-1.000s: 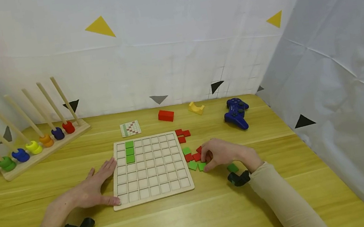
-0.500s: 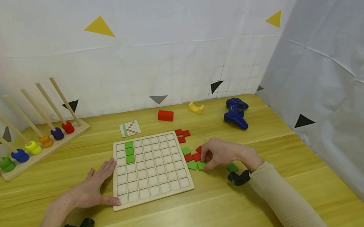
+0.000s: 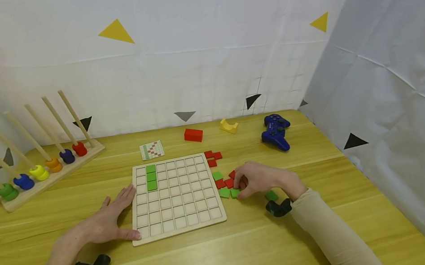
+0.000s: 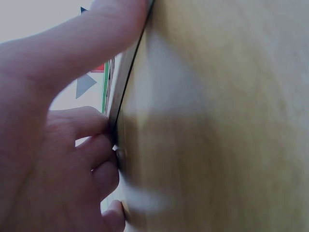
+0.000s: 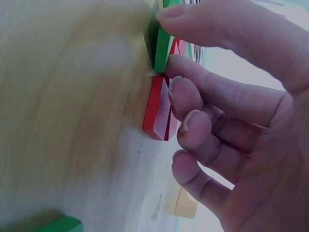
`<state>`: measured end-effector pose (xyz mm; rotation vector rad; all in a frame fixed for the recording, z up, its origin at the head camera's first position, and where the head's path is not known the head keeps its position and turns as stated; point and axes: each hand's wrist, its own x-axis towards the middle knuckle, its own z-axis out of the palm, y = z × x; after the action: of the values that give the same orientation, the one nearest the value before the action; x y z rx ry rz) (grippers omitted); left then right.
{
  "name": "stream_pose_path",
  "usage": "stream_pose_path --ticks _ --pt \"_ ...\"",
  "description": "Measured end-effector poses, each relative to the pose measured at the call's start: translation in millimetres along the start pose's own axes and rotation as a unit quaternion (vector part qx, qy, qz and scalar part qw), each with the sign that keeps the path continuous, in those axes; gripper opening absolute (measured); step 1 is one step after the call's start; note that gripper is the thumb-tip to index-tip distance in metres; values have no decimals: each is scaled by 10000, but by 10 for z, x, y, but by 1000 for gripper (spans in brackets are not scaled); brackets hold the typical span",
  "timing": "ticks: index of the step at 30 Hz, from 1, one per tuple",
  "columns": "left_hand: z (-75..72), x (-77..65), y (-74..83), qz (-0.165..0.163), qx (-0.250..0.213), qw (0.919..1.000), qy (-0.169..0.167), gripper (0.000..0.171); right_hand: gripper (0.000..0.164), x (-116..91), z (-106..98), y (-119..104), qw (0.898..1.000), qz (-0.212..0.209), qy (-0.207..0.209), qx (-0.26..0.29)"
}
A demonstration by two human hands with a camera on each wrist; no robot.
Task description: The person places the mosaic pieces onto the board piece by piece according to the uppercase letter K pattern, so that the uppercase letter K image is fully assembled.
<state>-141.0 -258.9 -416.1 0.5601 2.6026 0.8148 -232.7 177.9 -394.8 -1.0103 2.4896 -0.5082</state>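
Observation:
A square wooden grid board (image 3: 178, 212) lies on the table, with several of its cells in one upper-left column holding green tiles (image 3: 151, 177). Spread along the board's left edge, my left hand (image 3: 104, 221) touches it with thumb and fingertips, the thumb at the near corner. To the board's right, my right hand (image 3: 259, 178) pinches a green tile (image 5: 162, 50) between thumb and index finger at table level. Its other fingers curl loosely beside a red tile (image 5: 154, 106). Several red tiles (image 3: 220, 184) and green tiles (image 3: 224, 193) lie scattered between board and hand.
A single green tile (image 3: 271, 195) lies beneath the right wrist. Behind the board are a small pattern card (image 3: 152, 150), a red block (image 3: 194, 135), a yellow arch block (image 3: 229, 126) and a blue game controller (image 3: 276, 132). A wooden peg stand (image 3: 22, 198) with coloured rings occupies the left.

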Motion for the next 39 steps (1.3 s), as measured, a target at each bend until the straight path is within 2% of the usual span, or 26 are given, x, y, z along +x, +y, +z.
stream_pose_path --ticks 7,17,26,31,39 --pt "1 5 4 76 -6 10000 12 119 20 13 14 23 10000 -45 46 7" --pt "4 4 -13 2 -23 10000 -16 121 17 12 11 9 9997 -205 122 6" --pt "-8 25 4 77 -50 10000 -37 121 18 -51 -98 -52 9988 -330 359 30" --pt "-20 33 2 100 -60 9999 -60 121 15 18 -228 -174 9962 -572 605 -248" --pt "-18 12 -6 -21 -36 10000 -80 121 20 384 -313 -620 9940 -854 397 -556"
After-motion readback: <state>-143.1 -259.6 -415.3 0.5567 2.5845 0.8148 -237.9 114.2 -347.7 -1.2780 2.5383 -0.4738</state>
